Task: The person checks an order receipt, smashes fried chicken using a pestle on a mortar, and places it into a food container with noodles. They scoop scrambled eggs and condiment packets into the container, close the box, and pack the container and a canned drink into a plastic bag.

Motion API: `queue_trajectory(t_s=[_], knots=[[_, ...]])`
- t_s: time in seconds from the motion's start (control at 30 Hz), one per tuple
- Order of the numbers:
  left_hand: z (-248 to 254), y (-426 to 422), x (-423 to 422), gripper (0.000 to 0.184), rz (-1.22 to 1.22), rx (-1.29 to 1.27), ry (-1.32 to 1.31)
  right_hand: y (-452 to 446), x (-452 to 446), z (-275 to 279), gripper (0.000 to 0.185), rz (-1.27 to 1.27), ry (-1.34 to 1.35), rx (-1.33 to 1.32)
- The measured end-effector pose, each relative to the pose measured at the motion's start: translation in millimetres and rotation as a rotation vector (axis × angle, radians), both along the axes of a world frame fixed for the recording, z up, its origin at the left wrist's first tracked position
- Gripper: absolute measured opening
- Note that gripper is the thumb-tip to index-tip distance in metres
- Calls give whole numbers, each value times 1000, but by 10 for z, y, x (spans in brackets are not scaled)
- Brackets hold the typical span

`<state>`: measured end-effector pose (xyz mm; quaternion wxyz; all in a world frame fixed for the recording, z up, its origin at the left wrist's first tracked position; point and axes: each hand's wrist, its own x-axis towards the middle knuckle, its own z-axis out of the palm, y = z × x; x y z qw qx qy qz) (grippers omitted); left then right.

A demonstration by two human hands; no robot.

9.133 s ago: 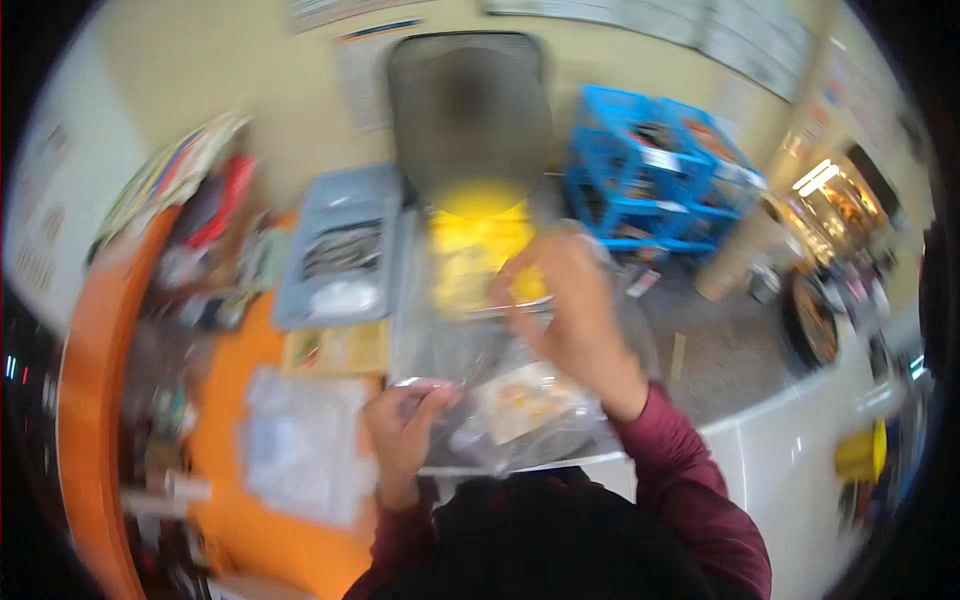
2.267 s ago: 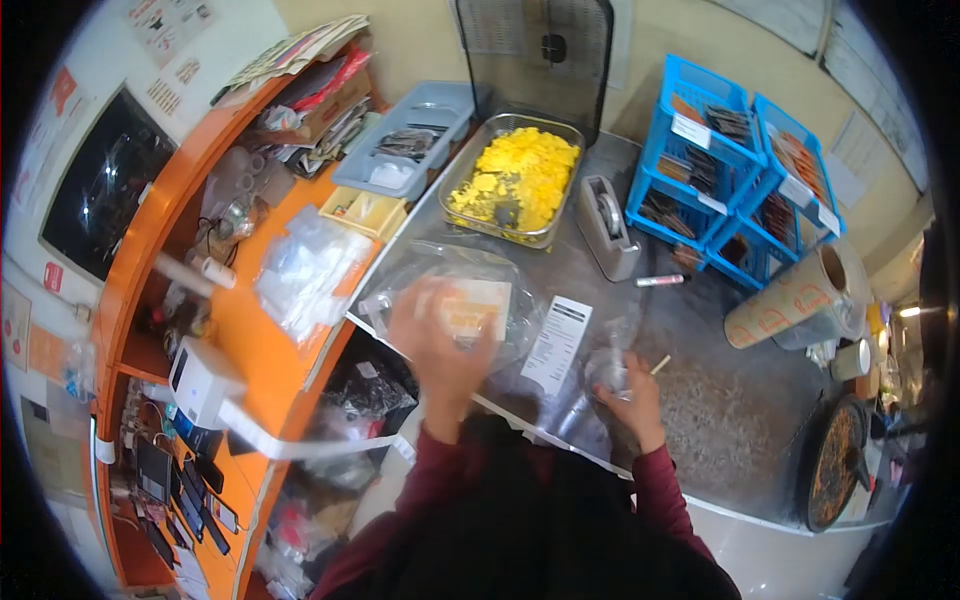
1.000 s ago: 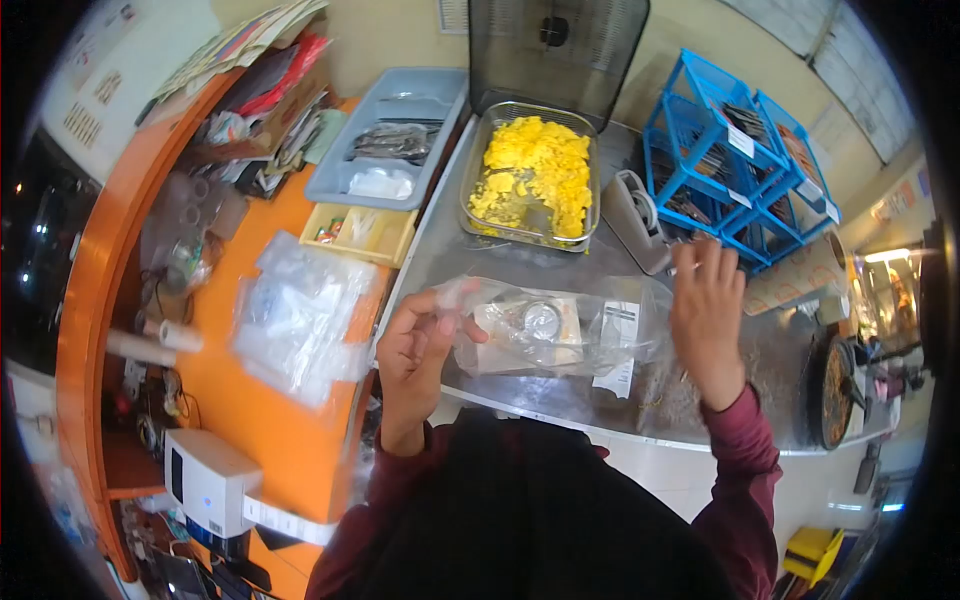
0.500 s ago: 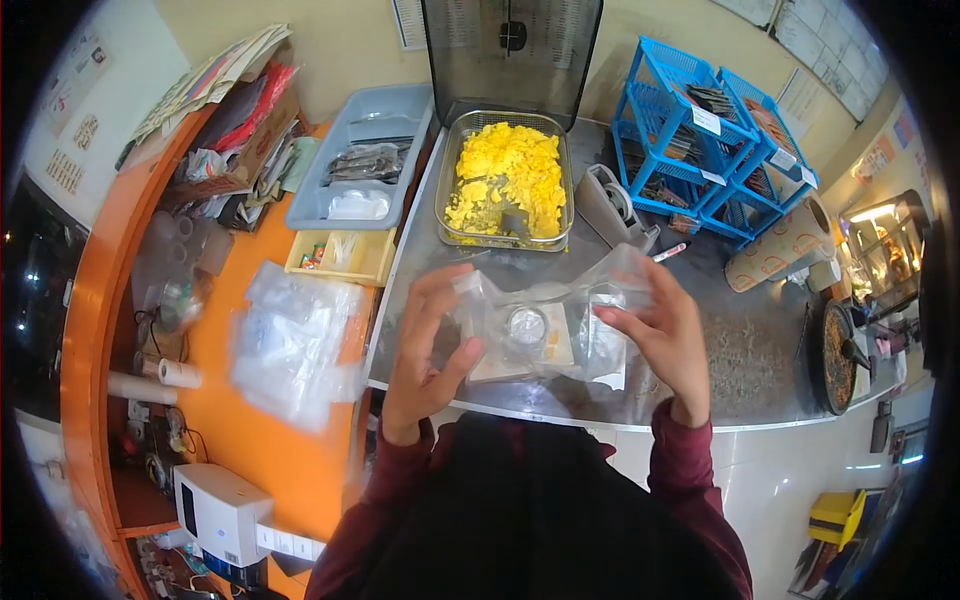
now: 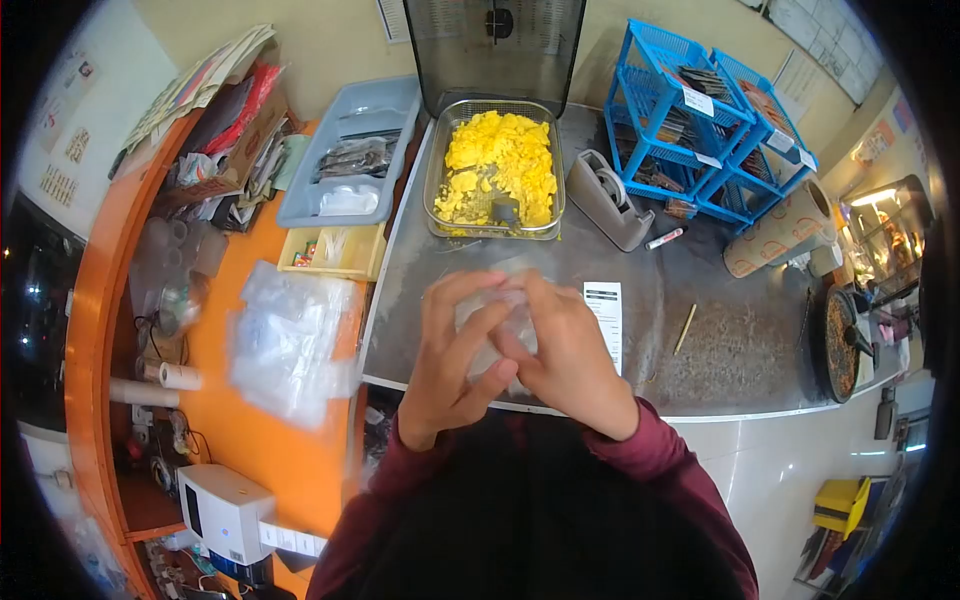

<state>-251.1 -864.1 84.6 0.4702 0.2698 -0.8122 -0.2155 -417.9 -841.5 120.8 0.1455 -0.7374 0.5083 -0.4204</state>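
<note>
Fingers (image 5: 452,290) of the left hand (image 5: 440,365) and right hand (image 5: 575,355) curl close together around a clear plastic bag (image 5: 470,307) over the worktop (image 5: 650,320); their exact pinch is hidden. Just right lies a receipt (image 5: 606,315); beyond, yellow food (image 5: 500,150) fills a tray (image 5: 437,165).

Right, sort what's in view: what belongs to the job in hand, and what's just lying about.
Likely in the job:
clear plastic bag, held between left hand and right hand
perhaps the printed slip beside them

Apparently just lying about:
marker
tape dispenser
thin stick
blue stacked baskets
</note>
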Motion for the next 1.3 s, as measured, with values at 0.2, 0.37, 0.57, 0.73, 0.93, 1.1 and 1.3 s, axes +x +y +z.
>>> queue_trajectory(t_s=[0.2,0.37,0.57,0.73,0.93,1.1,1.3], knots=[[-331,-407,258,88,-127,38,90,19,-18,76,15,238,-340,160],[-485,-261,-66,99,-721,948,99,-8,14,339,12,456,-121,196],[-1027,-129,-120,54,-908,588,-239,-417,99,423,14,745,95,-152],[-582,143,-471,30,-984,314,-164,-639,468,161,22,1046,2,79],[-449,390,-525,29,-859,87,-317,-970,622,-1854,45,1057,35,1447],[-722,140,-382,28,-746,63,-137,-1064,167,-1867,49,1193,-96,1648],[-523,-449,175,52,82,-115,-623,-1070,-790,-1722,65,687,-1043,1290]])
